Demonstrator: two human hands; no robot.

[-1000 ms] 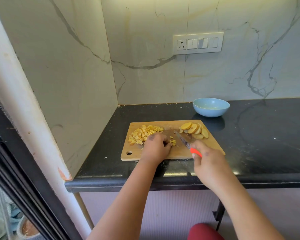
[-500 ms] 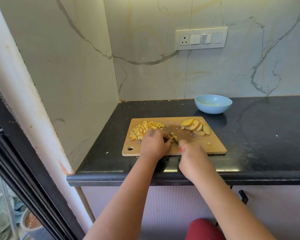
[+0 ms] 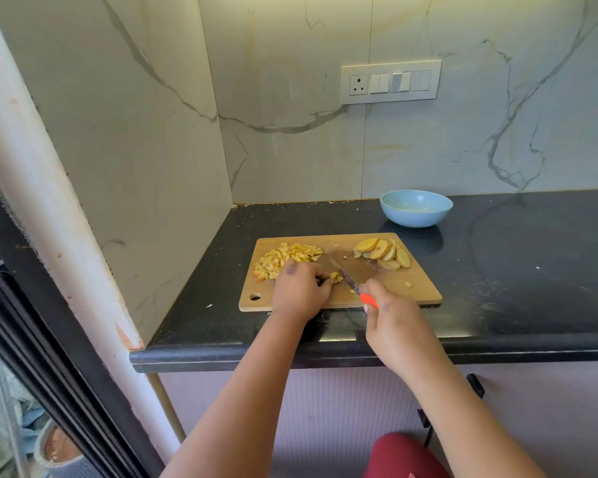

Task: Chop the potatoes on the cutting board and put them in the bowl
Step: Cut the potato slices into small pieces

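A wooden cutting board (image 3: 418, 288) lies on the black counter. A pile of diced potato (image 3: 283, 258) covers its far left part, and several potato slices (image 3: 384, 253) lie at its far right. My left hand (image 3: 299, 288) rests on the board with fingers curled over a few small potato pieces (image 3: 336, 277). My right hand (image 3: 390, 322) grips the orange handle of a knife (image 3: 347, 278), whose blade points up-left beside those pieces. A light blue bowl (image 3: 415, 208) stands behind the board; no potato shows in it.
The black counter (image 3: 515, 270) runs to the right, speckled with white specks. Marble walls close the left side and the back, with a switch panel (image 3: 390, 82) above. A dark door frame (image 3: 32, 339) stands at the left.
My right hand has drawn back toward the counter's front edge, so more of the knife blade and handle shows. The left hand stays on the small pieces.
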